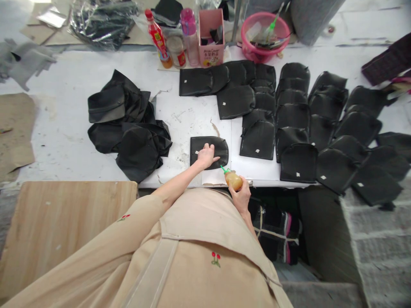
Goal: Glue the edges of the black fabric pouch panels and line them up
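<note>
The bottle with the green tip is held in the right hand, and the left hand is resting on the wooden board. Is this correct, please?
Not quite: the head view shows the left hand on a black piece, while the wooden board lies farther left. The bottle with the green tip is indeed in the right hand.

Near the centre of the frame, the bare left hand (207, 156) lies palm down, fingers spread, its forearm in a beige sleeve (138, 220) reaching up from the lower left. Right of centre and slightly lower, the bare right hand (241, 193) curls closed, its wrist bent, fingers pointing up.
</note>
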Motion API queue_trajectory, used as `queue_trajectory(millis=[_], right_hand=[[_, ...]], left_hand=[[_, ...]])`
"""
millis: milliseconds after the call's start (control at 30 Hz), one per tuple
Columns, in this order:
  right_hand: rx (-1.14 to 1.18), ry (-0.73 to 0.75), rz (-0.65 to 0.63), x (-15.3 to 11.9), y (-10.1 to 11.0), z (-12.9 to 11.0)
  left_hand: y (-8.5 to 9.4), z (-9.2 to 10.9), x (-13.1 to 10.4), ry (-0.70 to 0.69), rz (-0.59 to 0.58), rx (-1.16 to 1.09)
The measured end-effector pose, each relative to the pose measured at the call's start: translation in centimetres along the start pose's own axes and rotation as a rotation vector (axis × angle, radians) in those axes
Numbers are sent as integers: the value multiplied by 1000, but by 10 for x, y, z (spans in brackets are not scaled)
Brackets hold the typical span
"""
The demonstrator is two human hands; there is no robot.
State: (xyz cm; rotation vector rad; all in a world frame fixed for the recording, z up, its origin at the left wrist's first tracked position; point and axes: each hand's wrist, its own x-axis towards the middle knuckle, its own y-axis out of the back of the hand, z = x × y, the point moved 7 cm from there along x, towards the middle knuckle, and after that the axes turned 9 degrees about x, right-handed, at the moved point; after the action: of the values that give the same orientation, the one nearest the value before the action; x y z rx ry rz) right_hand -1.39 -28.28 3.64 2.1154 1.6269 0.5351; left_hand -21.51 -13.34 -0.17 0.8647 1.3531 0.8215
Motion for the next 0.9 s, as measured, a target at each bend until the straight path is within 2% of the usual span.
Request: queue_trajectory(millis=[300,500,900], right_hand=[[26,-29,-8,-8,-10,-3],[27,17,-31,-15,-25,-10],[37,3,-80,-27,-53,-20]], left_hand=[[1,-3,3,-40,13,-79],[0,-9,2,-46,0,-89],[-6,-25,2,-61,-50,-152]])
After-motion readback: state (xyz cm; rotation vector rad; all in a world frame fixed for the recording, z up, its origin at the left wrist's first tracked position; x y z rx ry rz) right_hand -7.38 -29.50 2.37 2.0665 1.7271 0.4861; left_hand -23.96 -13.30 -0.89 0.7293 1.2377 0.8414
